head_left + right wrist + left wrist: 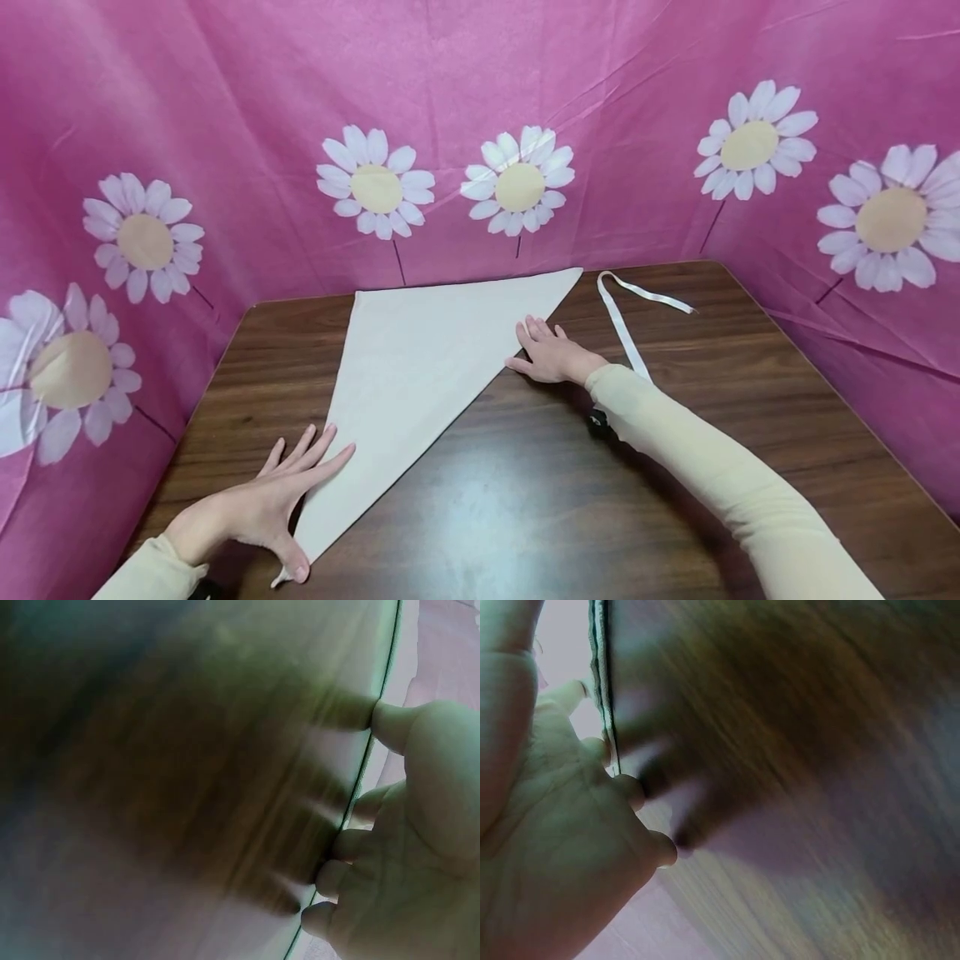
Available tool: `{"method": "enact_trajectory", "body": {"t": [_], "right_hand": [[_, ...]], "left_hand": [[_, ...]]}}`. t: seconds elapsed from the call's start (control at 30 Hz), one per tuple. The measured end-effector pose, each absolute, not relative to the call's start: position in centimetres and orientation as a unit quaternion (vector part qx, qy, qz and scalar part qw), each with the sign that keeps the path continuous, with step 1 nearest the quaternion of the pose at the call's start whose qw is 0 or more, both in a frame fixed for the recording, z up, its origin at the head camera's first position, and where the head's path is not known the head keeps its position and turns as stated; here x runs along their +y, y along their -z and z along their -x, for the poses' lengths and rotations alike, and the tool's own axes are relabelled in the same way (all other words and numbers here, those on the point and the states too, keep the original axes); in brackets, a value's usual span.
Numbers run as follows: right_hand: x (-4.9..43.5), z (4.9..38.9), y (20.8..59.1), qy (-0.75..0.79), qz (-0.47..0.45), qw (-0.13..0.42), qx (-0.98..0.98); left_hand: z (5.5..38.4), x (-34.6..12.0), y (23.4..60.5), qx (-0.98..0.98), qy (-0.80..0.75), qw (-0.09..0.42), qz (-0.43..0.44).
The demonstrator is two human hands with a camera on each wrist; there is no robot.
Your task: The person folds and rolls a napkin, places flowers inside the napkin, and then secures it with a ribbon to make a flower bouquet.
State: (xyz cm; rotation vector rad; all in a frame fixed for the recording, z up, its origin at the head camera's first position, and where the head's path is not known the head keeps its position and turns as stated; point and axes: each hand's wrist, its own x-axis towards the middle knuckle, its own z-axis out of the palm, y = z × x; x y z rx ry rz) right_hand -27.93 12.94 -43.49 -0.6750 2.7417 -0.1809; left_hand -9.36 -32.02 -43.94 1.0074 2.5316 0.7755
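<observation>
A cream-white cloth (420, 358) lies folded into a triangle on the brown wooden table, its long folded edge running from near left to far right. My left hand (262, 508) spreads over the cloth's near-left end, thumb at the near corner and fingertips at the left edge. In the left wrist view the layered hem of the cloth (600, 667) shows beside the fingers. My right hand (555, 354) lies with extended fingers on the folded edge near the far-right corner. The right wrist view has those fingertips along the cloth's edge (390, 675).
A narrow white strap (618, 321) lies looped on the table right of the cloth, partly hidden behind the right sleeve (697, 450). Pink fabric with daisies (450, 75) hangs around the back and sides of the wooden table (525, 483).
</observation>
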Motion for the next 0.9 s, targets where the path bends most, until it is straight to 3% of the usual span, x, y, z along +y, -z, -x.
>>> {"method": "enact_trajectory", "body": {"t": [0.4,0.73,0.9], "right_hand": [[11.8,27.3,43.0,0.052,0.177,0.152,0.971],[11.6,27.8,43.0,0.045,0.19,0.149,0.969],[11.1,27.0,42.7,0.104,0.278,0.121,0.947]], "left_hand": [[9.4,-32.1,44.0,0.885,-0.266,0.151,-0.352],[9.4,-31.7,42.9,0.894,-0.259,0.164,-0.326],[10.4,-31.9,41.5,0.918,-0.246,0.103,-0.293]]}}
